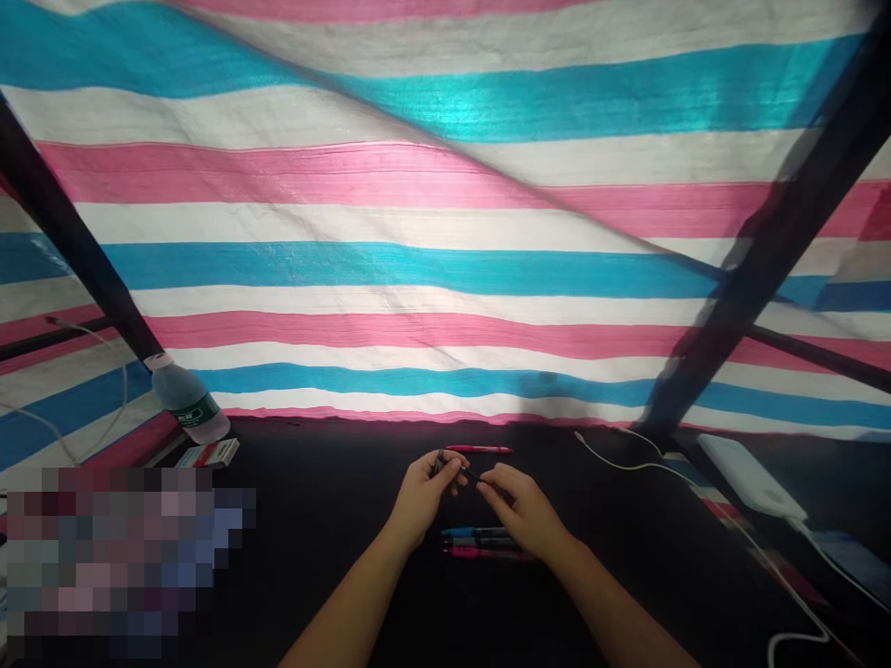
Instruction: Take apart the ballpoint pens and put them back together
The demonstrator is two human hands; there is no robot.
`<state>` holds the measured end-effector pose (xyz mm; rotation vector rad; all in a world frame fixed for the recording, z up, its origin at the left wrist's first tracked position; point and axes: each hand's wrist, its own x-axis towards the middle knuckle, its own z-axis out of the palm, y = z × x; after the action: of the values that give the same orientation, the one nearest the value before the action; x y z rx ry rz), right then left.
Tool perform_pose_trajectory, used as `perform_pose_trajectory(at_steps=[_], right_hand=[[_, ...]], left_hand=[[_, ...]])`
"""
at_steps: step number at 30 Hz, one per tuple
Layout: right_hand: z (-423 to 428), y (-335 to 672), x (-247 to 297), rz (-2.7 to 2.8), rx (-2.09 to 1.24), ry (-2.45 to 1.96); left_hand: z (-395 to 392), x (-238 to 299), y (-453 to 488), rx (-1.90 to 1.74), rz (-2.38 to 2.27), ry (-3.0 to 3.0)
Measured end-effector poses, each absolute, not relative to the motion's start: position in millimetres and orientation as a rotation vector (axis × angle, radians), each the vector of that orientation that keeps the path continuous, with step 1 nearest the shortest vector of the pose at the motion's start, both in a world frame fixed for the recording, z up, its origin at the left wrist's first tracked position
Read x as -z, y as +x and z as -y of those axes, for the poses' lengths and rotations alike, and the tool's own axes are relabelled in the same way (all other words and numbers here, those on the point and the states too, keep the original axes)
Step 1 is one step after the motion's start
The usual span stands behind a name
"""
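Between my two hands is a slim dark pen (471,474), seen only in part among the fingers. My left hand (428,487) is closed round its left end, with the thumb laid over it. My right hand (521,501) pinches the thin right end between thumb and fingertips. Just beyond the hands lies a red pen (487,450) on the black tabletop (313,547). Nearer to me, a blue pen (473,533), a dark pen and a pink pen (480,553) lie side by side, their right ends partly covered by my right hand and wrist.
At the back left a water bottle (187,399) leans beside a small box (209,455). A blurred-out patch covers the left front. On the right lie a white power bank (748,475) and a white cable (758,547). A striped sheet (418,278) hangs behind the table between dark poles.
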<state>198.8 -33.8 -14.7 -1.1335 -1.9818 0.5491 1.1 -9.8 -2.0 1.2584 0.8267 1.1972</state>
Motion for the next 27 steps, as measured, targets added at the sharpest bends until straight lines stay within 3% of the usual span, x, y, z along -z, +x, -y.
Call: perform_pose_trajectory(at_steps=[5,14,27], right_hand=[[33.6,198.7,14.9,1.993,-0.575,-1.139],[36.9,200.0,11.8,1.844,-0.706,-1.097],[32.3,201.0,10.6,1.81,-0.6,-1.098]], left_hand=[[12.5,0.0,4.6,-1.119,-0.863,1.301],[6.1,6.5,1.0,-1.286,-0.862,1.23],[1.2,5.0,-5.2,-1.504,-0.92,1.12]])
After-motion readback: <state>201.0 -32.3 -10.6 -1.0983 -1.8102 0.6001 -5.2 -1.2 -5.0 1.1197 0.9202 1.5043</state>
